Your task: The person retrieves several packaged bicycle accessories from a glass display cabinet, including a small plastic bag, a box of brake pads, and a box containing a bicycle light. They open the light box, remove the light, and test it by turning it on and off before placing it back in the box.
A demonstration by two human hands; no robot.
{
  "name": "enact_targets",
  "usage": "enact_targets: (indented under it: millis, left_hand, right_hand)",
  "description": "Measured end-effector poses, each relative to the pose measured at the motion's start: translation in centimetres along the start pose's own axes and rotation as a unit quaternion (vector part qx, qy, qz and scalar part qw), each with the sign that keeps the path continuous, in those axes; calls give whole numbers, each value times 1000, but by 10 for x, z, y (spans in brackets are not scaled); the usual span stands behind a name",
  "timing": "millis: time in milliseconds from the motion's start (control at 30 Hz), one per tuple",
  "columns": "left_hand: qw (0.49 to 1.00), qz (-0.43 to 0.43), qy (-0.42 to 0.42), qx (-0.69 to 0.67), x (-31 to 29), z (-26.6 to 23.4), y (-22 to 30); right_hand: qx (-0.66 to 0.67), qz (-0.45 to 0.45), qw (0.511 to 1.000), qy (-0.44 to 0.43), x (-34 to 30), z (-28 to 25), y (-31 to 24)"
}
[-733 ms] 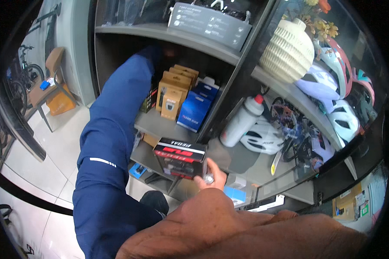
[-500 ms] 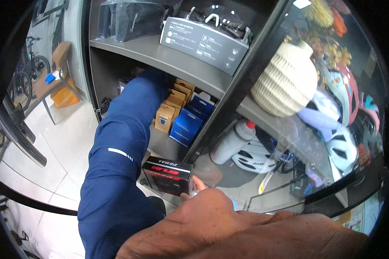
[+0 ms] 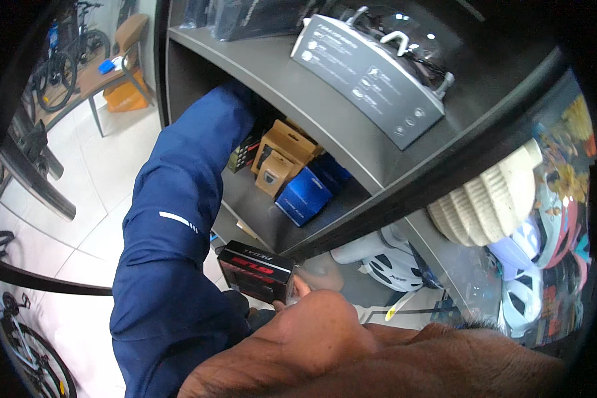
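A small black box with red and white print is held in my right hand; only a few fingertips show at its right edge. My left arm, in a dark blue sleeve, reaches into the lower compartment of a grey shelf unit. The left hand itself is hidden behind the shelf board and sleeve. Closest to that sleeve's far end are a dark patterned box and brown cardboard boxes. A blue box stands to their right.
Above, the shelf board holds a grey box with glasses on it. Glass at the right shows a cream vase, a white helmet and a bottle. A chair and bicycles are at left.
The view has shifted and tilted, so the shelf appears more slanted. The left arm stays inside the compartment, where the cardboard boxes now sit differently. The black box remains in my right hand.
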State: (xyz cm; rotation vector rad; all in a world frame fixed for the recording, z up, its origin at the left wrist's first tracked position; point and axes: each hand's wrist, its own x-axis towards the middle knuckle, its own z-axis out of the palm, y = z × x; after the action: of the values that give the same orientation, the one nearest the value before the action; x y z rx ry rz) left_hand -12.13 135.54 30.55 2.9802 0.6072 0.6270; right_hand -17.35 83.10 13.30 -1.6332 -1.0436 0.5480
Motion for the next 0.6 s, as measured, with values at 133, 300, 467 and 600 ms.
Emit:
enact_targets:
  millis: [133, 300, 467, 600]
  left_hand:
    - [1000, -14, 20, -8, -14, -9, -3]
    - [997, -38, 62, -39, -44, -33, -3]
    - [971, -85, 192, -117, -102, -69, 12]
    - [895, -156, 254, -333, -193, -55, 42]
  right_hand:
    - [-40, -23, 999, -1, 2, -2, -5]
    - [-12, -125, 992, 19, 7, -1, -8]
    - [35, 58, 998, 12, -7, 6, -18]
    - [111, 113, 987, 36, -8, 27, -30]
